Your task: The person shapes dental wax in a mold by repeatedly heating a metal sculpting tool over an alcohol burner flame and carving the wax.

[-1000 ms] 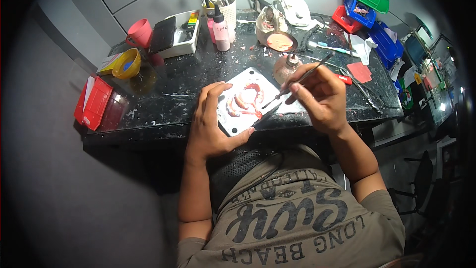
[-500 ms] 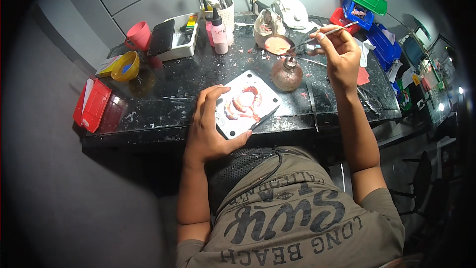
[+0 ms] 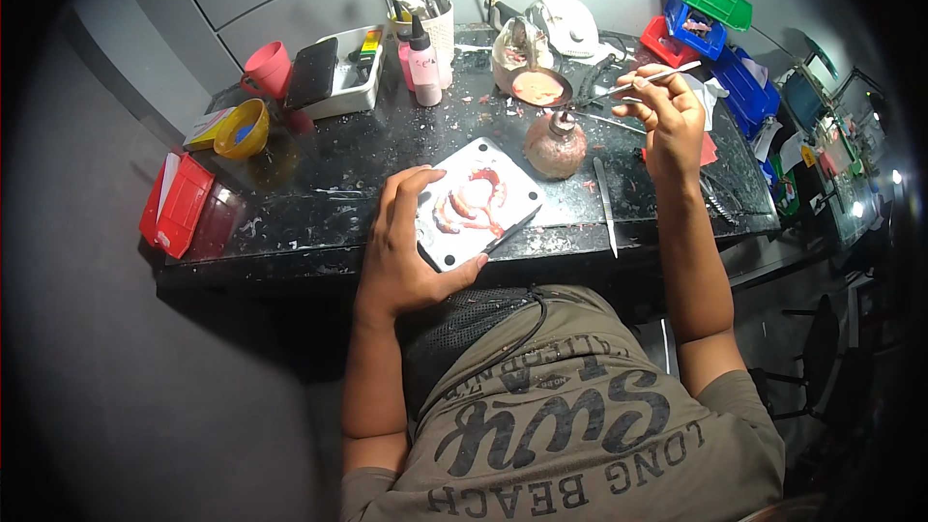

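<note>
My left hand grips the sides of a white plate with black corner spots, lying near the desk's front edge. A reddish horseshoe-shaped piece lies on the plate. My right hand is closed on a thin metal tool, held raised with its tip at or just above the spout of a round burner bottle; whether they touch I cannot tell. Behind the bottle is a round dish of pink material. A long metal blade lies right of the plate.
On the dark desk stand a pink mug, yellow bowl, white tray, bottles, tool holder and white appliance. A red bin is at left; stacked coloured bins are at right.
My right hand has lifted the tool away from the plate, up and right to the burner bottle's top, uncovering the bottle and blade. My left hand stays on the plate.
</note>
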Demonstrator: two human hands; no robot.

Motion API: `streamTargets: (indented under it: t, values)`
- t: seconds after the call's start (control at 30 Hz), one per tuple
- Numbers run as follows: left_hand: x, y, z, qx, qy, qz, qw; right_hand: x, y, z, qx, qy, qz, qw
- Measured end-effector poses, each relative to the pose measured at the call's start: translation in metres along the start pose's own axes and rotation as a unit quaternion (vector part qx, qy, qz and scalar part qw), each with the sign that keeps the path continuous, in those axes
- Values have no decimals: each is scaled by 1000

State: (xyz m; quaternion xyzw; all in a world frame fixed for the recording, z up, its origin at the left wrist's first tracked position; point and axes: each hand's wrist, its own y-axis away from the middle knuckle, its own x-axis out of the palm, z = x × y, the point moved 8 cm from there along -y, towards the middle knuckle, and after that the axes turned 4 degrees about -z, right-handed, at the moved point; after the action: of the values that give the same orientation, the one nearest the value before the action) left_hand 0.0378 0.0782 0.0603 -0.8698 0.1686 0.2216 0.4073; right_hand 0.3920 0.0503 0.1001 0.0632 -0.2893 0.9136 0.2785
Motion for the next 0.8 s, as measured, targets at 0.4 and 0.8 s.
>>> streamTargets:
  t: [0.4, 0.8]
  values:
    - [0, -1, -1, 9, 0, -3, 1000, 84, 85, 30, 19, 27, 176, 984]
    - [0, -1, 0, 10, 8, -4, 1000, 100, 106, 26, 5, 98, 192, 977]
